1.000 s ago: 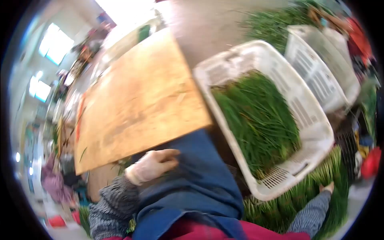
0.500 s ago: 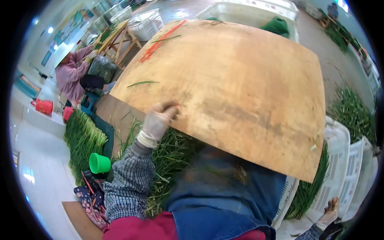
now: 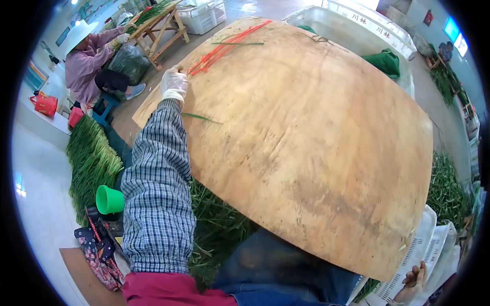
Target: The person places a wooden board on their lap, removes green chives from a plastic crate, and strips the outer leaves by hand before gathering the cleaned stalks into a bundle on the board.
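Observation:
My left hand [image 3: 175,84], in a whitish glove, reaches to the left edge of the wooden board [image 3: 316,132], beside the near ends of the red strips [image 3: 224,48]. Its fingers are bent, and what they hold, if anything, is too small to make out. A green leaf [image 3: 201,118] lies on the board just below that hand. My right hand [image 3: 412,285] is low at the right edge of the view, palm partly up with its fingers apart, next to the white baskets [image 3: 426,250]. It holds nothing visible.
Green stalks [image 3: 217,224] lie beneath the board's near edge. At the left are a green cup [image 3: 109,200], bundled greens [image 3: 92,166] and a seated person [image 3: 87,66] in a white hat. A white tub [image 3: 326,23] with green cloth [image 3: 384,62] stands beyond the board.
My left hand has moved forward and left along the board toward the red strips. My right hand stays low at the right. The view has swung from the basket of greens to the board.

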Action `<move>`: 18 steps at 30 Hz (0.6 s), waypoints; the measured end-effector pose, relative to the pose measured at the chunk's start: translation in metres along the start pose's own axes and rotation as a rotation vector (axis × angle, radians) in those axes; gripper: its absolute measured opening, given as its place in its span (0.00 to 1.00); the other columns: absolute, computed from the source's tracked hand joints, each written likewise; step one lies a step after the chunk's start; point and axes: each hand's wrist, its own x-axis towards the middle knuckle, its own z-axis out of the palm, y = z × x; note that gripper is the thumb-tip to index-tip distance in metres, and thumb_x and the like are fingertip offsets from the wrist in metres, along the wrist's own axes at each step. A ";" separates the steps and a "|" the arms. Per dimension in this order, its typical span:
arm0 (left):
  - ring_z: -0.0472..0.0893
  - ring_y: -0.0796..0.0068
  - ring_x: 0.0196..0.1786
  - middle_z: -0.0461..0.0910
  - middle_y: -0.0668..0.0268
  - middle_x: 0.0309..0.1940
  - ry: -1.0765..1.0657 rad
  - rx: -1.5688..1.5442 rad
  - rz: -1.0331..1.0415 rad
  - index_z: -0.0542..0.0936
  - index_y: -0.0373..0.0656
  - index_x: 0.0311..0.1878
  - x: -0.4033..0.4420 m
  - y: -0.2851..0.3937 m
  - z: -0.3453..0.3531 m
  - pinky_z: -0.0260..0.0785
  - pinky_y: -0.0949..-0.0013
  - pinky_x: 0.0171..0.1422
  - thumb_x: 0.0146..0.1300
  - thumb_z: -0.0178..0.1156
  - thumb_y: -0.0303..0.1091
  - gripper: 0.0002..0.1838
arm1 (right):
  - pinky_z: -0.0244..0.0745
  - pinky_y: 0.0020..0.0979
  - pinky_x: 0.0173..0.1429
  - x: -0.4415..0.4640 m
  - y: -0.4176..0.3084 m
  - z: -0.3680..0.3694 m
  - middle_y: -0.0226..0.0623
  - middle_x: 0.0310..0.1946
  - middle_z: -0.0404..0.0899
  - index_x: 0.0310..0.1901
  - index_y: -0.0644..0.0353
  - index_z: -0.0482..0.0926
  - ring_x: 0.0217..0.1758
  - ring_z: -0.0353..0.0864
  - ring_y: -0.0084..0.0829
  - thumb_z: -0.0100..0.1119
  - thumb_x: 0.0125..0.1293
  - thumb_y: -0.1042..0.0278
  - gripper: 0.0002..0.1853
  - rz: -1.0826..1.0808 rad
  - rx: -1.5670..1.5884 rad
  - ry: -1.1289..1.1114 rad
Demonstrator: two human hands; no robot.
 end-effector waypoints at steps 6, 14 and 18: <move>0.79 0.55 0.44 0.80 0.52 0.38 -0.114 0.144 -0.117 0.82 0.47 0.41 0.013 0.011 0.008 0.70 0.61 0.48 0.54 0.57 0.41 0.14 | 0.67 0.23 0.33 -0.013 -0.030 0.023 0.38 0.35 0.77 0.54 0.68 0.70 0.29 0.72 0.24 0.50 0.66 0.61 0.21 0.055 -0.041 -0.106; 0.76 0.66 0.25 0.77 0.57 0.19 0.057 -0.345 -0.102 0.80 0.36 0.27 -0.129 0.001 -0.079 0.65 0.65 0.32 0.54 0.53 0.35 0.12 | 0.61 0.17 0.17 -0.059 -0.067 0.150 0.36 0.26 0.75 0.48 0.71 0.72 0.17 0.70 0.20 0.50 0.63 0.67 0.17 0.185 -0.091 -0.559; 0.71 0.81 0.28 0.74 0.68 0.24 -0.422 -0.910 -0.309 0.77 0.36 0.30 -0.281 0.079 -0.155 0.63 0.77 0.31 0.52 0.57 0.19 0.03 | 0.64 0.19 0.21 -0.101 -0.056 0.222 0.46 0.30 0.80 0.48 0.75 0.72 0.18 0.71 0.22 0.49 0.61 0.69 0.17 0.491 0.004 -1.165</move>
